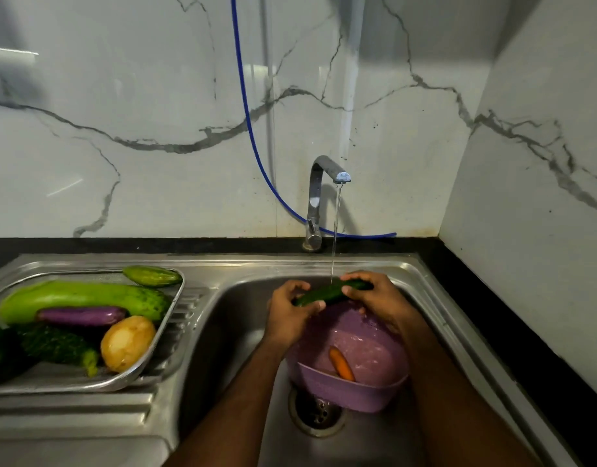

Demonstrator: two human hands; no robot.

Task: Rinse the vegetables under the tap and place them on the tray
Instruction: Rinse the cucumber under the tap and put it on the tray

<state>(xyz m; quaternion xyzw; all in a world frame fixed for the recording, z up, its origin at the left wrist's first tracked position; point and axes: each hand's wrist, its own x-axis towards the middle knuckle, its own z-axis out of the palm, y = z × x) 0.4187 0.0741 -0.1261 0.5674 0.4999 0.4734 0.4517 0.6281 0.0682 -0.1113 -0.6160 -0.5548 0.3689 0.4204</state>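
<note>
Gripping one cucumber [330, 292], left hand [290, 310] and right hand [378, 294]; one carrot [341, 364] below.

Sink basin [243, 332] taken as reference. Tap [319, 197] stands behind it at the back rim, stream falling into the basin. Cucumber [330, 293] held under the stream, above the basin, left hand [290, 311] on its left end, right hand [378, 296] on its right. Tub [351, 389] sits in the basin, below the hands, partly over the drain [315, 417]; carrot [341, 364] lies in the tub. Tray [149, 362] rests left of the basin on the drainboard (several vegetables piled in it). Hose [253, 136] hangs behind, down the wall.
</note>
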